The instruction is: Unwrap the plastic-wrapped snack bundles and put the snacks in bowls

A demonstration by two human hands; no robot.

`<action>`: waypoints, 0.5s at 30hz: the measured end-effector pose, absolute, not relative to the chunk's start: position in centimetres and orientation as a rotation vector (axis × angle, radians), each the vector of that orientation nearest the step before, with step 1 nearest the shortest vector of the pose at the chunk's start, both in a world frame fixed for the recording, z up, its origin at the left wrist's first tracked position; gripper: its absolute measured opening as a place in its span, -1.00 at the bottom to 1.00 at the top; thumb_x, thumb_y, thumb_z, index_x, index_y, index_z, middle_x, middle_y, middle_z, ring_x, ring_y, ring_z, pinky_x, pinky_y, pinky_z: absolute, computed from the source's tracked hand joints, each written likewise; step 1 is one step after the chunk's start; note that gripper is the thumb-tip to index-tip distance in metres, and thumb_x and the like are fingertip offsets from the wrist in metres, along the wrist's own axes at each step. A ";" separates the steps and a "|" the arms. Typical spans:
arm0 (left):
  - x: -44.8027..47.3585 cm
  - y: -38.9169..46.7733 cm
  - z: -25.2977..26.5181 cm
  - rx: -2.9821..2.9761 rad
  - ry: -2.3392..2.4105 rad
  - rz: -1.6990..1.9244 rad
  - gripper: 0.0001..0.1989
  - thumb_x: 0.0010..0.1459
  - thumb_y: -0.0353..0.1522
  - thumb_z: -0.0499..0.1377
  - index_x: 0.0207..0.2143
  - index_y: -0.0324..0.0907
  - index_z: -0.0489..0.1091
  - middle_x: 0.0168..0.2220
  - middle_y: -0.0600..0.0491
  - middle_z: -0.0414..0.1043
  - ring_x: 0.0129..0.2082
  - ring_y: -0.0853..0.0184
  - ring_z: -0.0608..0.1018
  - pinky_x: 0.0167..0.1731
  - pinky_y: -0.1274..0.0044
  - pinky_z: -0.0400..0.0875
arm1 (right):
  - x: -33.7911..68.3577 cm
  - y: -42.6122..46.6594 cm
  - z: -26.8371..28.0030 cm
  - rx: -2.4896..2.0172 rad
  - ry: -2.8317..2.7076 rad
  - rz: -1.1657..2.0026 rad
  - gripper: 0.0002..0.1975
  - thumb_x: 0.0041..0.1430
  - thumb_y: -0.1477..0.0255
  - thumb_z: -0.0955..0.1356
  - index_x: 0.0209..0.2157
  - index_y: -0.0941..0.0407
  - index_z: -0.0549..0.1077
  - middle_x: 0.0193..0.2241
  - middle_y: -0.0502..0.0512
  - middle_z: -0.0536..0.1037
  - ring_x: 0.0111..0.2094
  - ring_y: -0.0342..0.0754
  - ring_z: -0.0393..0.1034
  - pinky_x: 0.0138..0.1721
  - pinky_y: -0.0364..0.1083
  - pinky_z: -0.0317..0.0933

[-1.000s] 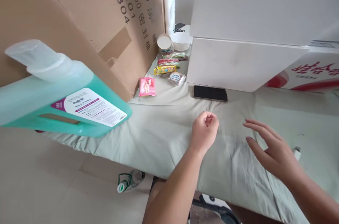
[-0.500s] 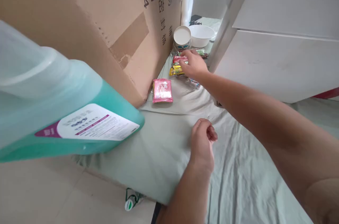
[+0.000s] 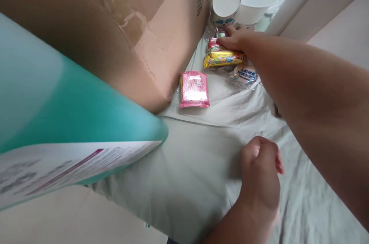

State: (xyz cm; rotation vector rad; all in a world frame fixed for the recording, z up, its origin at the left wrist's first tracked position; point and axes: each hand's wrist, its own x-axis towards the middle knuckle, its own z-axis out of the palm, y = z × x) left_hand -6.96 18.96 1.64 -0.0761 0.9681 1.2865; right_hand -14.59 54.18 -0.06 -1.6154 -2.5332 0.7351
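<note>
R hand (image 3: pixel 236 38) is now over the far snack packets; 1 s ago it hung free above the near R part of the tabletop (image 3: pixel 198 148), and by 0.5 s ago it'd reached the pkts. Its thumb is at the red pkt (image 3: pixel 213 44), other fingertips farther back, just nr the paper cup (image 3: pixel 227 2). Can't tell if it's gripping anything.

L hand (image 3: pixel 259 171) is curled in a loose fist, nothing seen in it, nearer & well apart from the R hand, much as in both earlier views.

Yellow pkt (image 3: pixel 223 59) lies just on the near side of the red one; more of it shows than 0.5 s ago. Clear-wrapped pkt w/ blue print (image 3: pixel 246 75) is nearer still, beside the R forearm. Pink pkt (image 3: pixel 194 89) hasn't moved: L of the others, by the near corner of the cardboard box (image 3: pixel 161 52). White bowl (image 3: pixel 256 4) stands R of the cup, as before.

View's shifted too: jug of green liquid (image 3: pixel 95 109) looms larger at L, & the phone, in full view 1 s ago, isn't identifiable now.
</note>
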 end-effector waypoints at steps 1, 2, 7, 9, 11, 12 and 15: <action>-6.9 18.9 1.8 -0.070 0.965 1.292 -0.85 -0.01 -0.34 0.11 -0.57 -0.16 0.19 -0.62 0.17 0.11 -0.55 0.45 0.18 -0.43 0.52 0.06 | -14.6 53.4 0.5 -1.699 -2.519 0.628 -0.16 0.13 -0.06 0.34 0.37 -0.10 0.09 0.38 0.21 0.13 0.40 0.51 -0.27 0.23 0.62 -0.23; -6.8 18.8 2.0 -0.065 0.963 1.300 -0.85 -0.01 -0.35 0.11 -0.57 -0.16 0.19 -0.62 0.17 0.11 -0.56 0.45 0.18 -0.43 0.52 0.06 | -14.6 52.5 1.0 -1.769 -2.511 0.529 -0.17 0.13 -0.07 0.35 0.36 -0.06 0.13 0.40 0.24 0.07 0.39 0.54 -0.28 0.23 0.61 -0.24; -6.2 18.0 2.6 -0.066 0.978 1.417 -0.82 0.01 -0.34 0.10 -0.58 -0.17 0.19 -0.60 0.16 0.13 -0.56 0.46 0.18 -0.45 0.54 0.06 | -14.2 48.1 2.8 -1.784 -2.609 0.417 -0.17 0.18 -0.09 0.32 0.33 0.08 0.16 0.40 0.36 0.04 0.36 0.53 -0.12 0.24 0.54 -0.19; -6.0 17.8 2.5 -0.082 0.968 1.463 -0.84 0.00 -0.34 0.11 -0.58 -0.17 0.22 -0.61 0.16 0.14 -0.57 0.46 0.20 -0.47 0.54 0.06 | -13.7 46.6 3.0 -1.740 -2.662 0.363 -0.17 0.24 -0.09 0.27 0.34 0.16 0.15 0.38 0.44 0.05 0.33 0.53 -0.06 0.23 0.51 -0.12; -6.1 17.7 2.2 -0.109 0.950 1.502 -0.87 -0.02 -0.36 0.13 -0.57 -0.17 0.23 -0.61 0.16 0.15 -0.57 0.46 0.21 -0.49 0.55 0.07 | -13.1 45.2 2.9 -1.708 -2.694 0.311 -0.18 0.24 -0.10 0.26 0.33 0.16 0.18 0.36 0.46 0.10 0.31 0.53 0.03 0.21 0.48 -0.03; -6.2 17.6 2.0 -0.123 0.938 1.520 -0.87 -0.03 -0.37 0.13 -0.57 -0.17 0.23 -0.61 0.16 0.15 -0.58 0.47 0.21 -0.49 0.55 0.07 | -12.8 44.7 2.7 -1.702 -2.699 0.287 -0.18 0.22 -0.11 0.26 0.32 0.13 0.21 0.34 0.45 0.14 0.29 0.53 0.07 0.20 0.47 0.01; -6.8 17.6 1.8 -0.156 0.902 1.571 -0.84 -0.02 -0.39 0.14 -0.59 -0.17 0.20 -0.62 0.17 0.12 -0.59 0.48 0.19 -0.51 0.56 0.06 | -11.6 43.5 2.2 -1.520 -2.748 0.239 -0.23 0.19 -0.13 0.26 0.28 0.05 0.27 0.24 0.41 0.30 0.25 0.56 0.16 0.14 0.49 0.11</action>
